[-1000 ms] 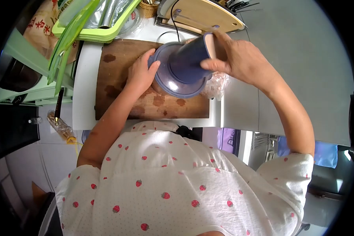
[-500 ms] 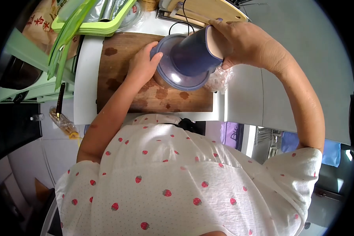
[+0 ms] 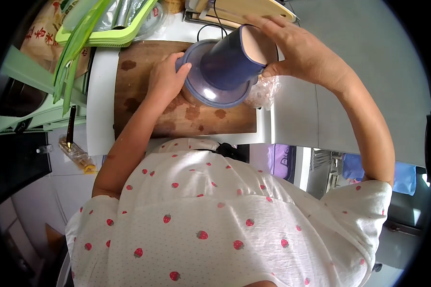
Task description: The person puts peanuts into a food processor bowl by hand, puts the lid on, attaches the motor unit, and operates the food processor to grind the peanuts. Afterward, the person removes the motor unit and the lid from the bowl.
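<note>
A blue appliance (image 3: 227, 60) with a wide round lid and a thick upper body stands over the brown wooden board (image 3: 143, 115). My left hand (image 3: 167, 79) grips the left rim of its lid, thumb on top. On the right, my right hand (image 3: 299, 55) is curved around the pale top end of the upper body, thumb on the near side and fingers at the far side. A black cord runs behind the appliance. Crumpled clear plastic (image 3: 265, 92) lies against its right side.
A green basket (image 3: 115, 37) with foil, plastic and long green leaves (image 3: 74, 57) is at the back left. Light wooden boards (image 3: 249, 10) stand in a rack behind. A grey surface (image 3: 368, 57) lies to the right.
My right hand has shifted its hold from the side of the upper body to around its top end. My left hand stays on the lid rim. The camera view has moved slightly.
</note>
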Tool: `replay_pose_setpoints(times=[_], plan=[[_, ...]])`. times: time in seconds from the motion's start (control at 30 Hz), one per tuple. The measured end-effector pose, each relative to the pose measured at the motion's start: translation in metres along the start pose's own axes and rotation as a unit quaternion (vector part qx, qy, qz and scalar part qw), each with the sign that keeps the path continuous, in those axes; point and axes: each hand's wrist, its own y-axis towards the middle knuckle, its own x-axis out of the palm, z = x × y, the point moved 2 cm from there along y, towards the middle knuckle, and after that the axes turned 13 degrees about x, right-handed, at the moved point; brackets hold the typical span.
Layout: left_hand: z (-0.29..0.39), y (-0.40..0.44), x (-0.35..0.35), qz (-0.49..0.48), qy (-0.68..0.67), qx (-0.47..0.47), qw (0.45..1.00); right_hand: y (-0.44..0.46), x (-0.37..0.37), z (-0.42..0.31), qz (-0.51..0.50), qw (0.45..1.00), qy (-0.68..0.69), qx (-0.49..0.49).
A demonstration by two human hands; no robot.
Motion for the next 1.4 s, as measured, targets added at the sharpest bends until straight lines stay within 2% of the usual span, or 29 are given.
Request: replay_pose_setpoints(times=[0.07, 0.1, 0.2, 0.27, 0.4, 0.47, 0.57, 0.7, 0.77, 0.8, 0.87, 0.9, 0.97, 1.1, 1.13, 1.23, 1.3, 1.37, 1.4], plan=[[-0.001, 0.003, -0.001, 0.018, 0.045, 0.049, 0.998, 0.000, 0.001, -0.008, -0.020, 0.997, 0.021, -0.066], [-0.004, 0.004, 0.001, 0.014, 0.045, 0.051, 0.998, 0.000, 0.002, -0.008, -0.021, 0.998, 0.022, -0.062], [-0.014, 0.003, 0.006, 0.020, -0.015, 0.027, 0.999, 0.001, 0.004, -0.009, -0.025, 0.999, 0.028, -0.013], [-0.016, 0.004, 0.008, 0.028, -0.080, -0.004, 0.996, 0.000, 0.001, -0.010, -0.009, 0.999, 0.030, -0.025], [-0.014, 0.008, 0.009, 0.037, -0.098, -0.044, 0.994, 0.002, 0.004, -0.005, 0.007, 0.995, 0.064, -0.076], [-0.018, 0.013, 0.011, 0.038, -0.093, -0.025, 0.995, 0.001, 0.004, -0.013, 0.001, 0.999, 0.006, -0.032], [-0.018, 0.018, 0.009, 0.032, -0.107, -0.007, 0.994, 0.003, 0.004, -0.014, -0.014, 1.000, 0.012, 0.002], [-0.013, 0.021, 0.007, 0.024, -0.101, -0.032, 0.994, 0.008, 0.012, 0.001, 0.018, 0.999, 0.028, -0.006], [-0.015, 0.024, 0.012, 0.041, -0.179, -0.058, 0.981, 0.007, 0.012, 0.004, 0.032, 0.994, 0.023, -0.105], [-0.016, 0.027, 0.012, 0.039, -0.179, -0.057, 0.981, 0.007, 0.011, 0.001, 0.032, 0.994, 0.023, -0.103], [-0.016, 0.035, 0.014, 0.034, -0.197, -0.075, 0.977, 0.003, 0.007, -0.012, 0.085, 0.977, 0.070, -0.182], [-0.019, 0.039, 0.017, 0.026, -0.195, -0.071, 0.978, 0.004, 0.007, -0.010, 0.088, 0.978, 0.072, -0.174], [-0.026, 0.049, 0.019, 0.047, -0.204, -0.054, 0.976, 0.014, 0.011, 0.002, -0.006, 0.982, 0.055, -0.181], [-0.031, 0.070, 0.019, 0.010, -0.216, -0.088, 0.972, 0.015, 0.011, 0.006, 0.028, 0.974, 0.078, -0.210], [-0.034, 0.073, 0.021, 0.009, -0.227, -0.074, 0.971, 0.007, -0.006, 0.005, -0.043, 0.980, 0.077, -0.179], [-0.022, 0.074, 0.016, -0.012, -0.203, -0.069, 0.977, 0.019, 0.005, 0.006, -0.076, 0.983, 0.126, -0.114], [-0.022, 0.074, 0.016, -0.007, -0.198, -0.054, 0.979, 0.020, 0.001, -0.002, -0.029, 0.989, 0.080, -0.122], [-0.024, 0.072, 0.015, 0.003, -0.195, -0.040, 0.980, 0.018, -0.006, -0.002, -0.060, 0.994, 0.036, 0.083], [-0.025, 0.072, 0.015, -0.002, -0.180, -0.038, 0.983, 0.022, 0.000, 0.000, -0.047, 0.995, -0.002, 0.093]])
